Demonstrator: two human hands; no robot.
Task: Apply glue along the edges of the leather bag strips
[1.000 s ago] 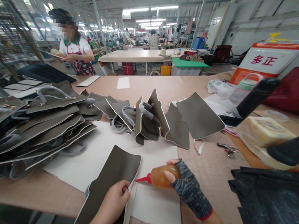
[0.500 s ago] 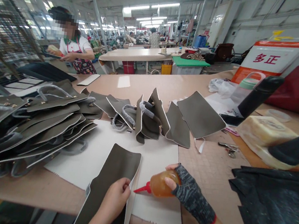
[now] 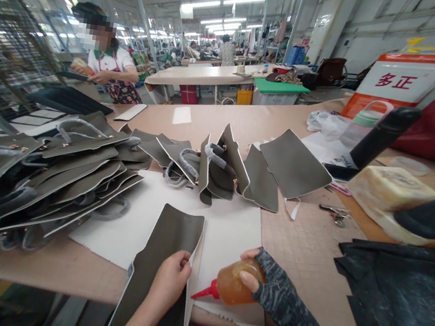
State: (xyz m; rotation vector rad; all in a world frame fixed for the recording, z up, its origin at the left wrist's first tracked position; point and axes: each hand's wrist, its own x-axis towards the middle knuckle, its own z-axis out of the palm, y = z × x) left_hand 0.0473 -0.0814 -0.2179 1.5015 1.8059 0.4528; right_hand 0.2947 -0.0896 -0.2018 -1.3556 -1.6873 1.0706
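your bottle (image 3: 239,284) has moved down beside the panel (image 3: 174,230), toward the near edge of the worktop (image 3: 307,247); your right hand (image 3: 273,286) grips it, your left hand (image 3: 171,280) pinches the panel.

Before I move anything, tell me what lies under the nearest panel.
A white sheet shows on both sides of the panel, so it probably runs beneath the upper part; the table shows around the sheet. Whatever lies directly under the panel is covered.
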